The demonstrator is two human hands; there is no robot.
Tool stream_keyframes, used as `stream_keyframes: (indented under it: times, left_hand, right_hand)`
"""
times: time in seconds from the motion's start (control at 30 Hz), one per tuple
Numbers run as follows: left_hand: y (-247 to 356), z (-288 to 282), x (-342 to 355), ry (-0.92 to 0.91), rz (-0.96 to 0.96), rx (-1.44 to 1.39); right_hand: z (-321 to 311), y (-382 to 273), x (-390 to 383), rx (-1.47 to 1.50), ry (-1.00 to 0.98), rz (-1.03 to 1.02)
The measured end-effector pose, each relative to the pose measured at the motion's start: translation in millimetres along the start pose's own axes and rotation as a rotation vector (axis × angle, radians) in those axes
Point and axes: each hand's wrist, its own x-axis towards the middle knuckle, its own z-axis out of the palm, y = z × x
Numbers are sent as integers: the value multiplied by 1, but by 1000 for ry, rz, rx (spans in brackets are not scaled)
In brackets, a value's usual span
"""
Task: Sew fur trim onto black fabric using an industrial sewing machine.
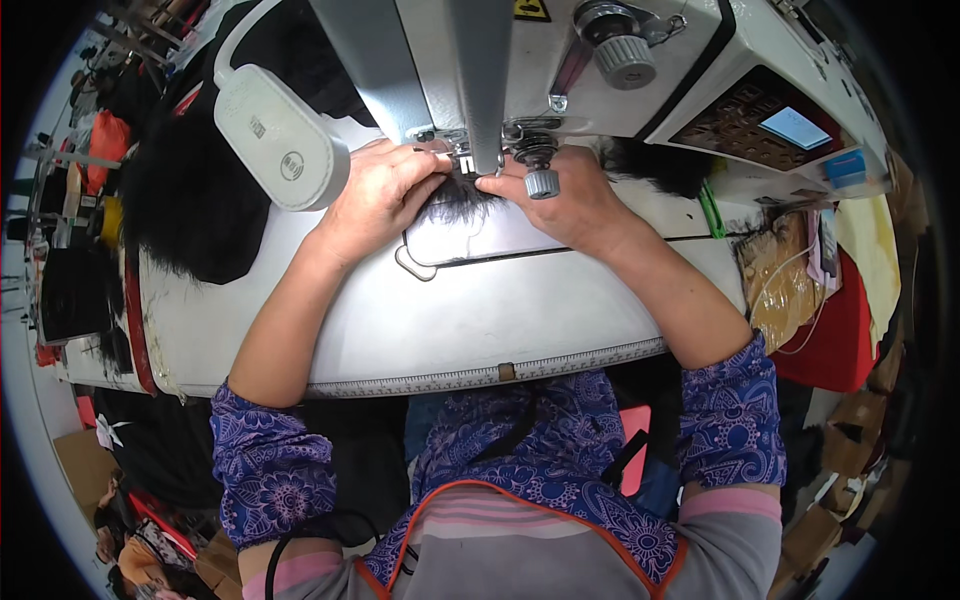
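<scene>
A piece of black fur fabric (460,203) lies at the needle area of a white sewing machine (690,45). From its left side my left hand (372,198) grips the fur, with thumb and fingers pressed together close to the presser foot (466,163). My right hand (580,205) is on the other side, its fingertips pinching the fur's edge near the needle. A tension knob (542,184) partly covers those fingers. The grey machine parts above hide where the needle meets the fabric.
A white lamp head (280,135) hangs beside my left hand. Black fur pieces (190,200) lie at the left of the white table (480,320). Green tweezers or snips (712,208) rest right of my right forearm. The control panel (755,120) is lit; a ruler tape (450,381) lines the front edge.
</scene>
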Motion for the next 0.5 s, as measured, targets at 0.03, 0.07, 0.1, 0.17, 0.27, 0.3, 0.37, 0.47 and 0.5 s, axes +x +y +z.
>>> stream_keyframes:
  times: [0.03, 0.07, 0.1, 0.17, 0.27, 0.3, 0.37, 0.47, 0.5]
  left_hand:
    - [-1, 0, 0, -1, 2, -1]
    - [-2, 0, 0, -4, 7, 8]
    - [-3, 1, 1, -6, 10, 17]
    - [-2, 0, 2, -47, 0, 50]
    - [-4, -1, 2, -68, 28, 85]
    - [-5, -2, 1, -48, 66, 87]
    - [-9, -3, -2, -44, 94, 103]
    - [-10, -4, -5, -31, 134, 94]
    - [-10, -5, -6, -21, 148, 69]
  right_hand:
    - [1, -1, 0, 38, 14, 30]
    - [1, -2, 1, 76, 28, 59]
    - [1, -2, 0, 76, 30, 61]
    - [2, -1, 0, 94, 46, 61]
    - [0, -1, 1, 80, 42, 46]
    - [1, -1, 1, 80, 43, 48]
    - [1, -1, 1, 79, 52, 49]
    - [-4, -3, 3, 162, -59, 181]
    - [0, -1, 3, 165, -59, 179]
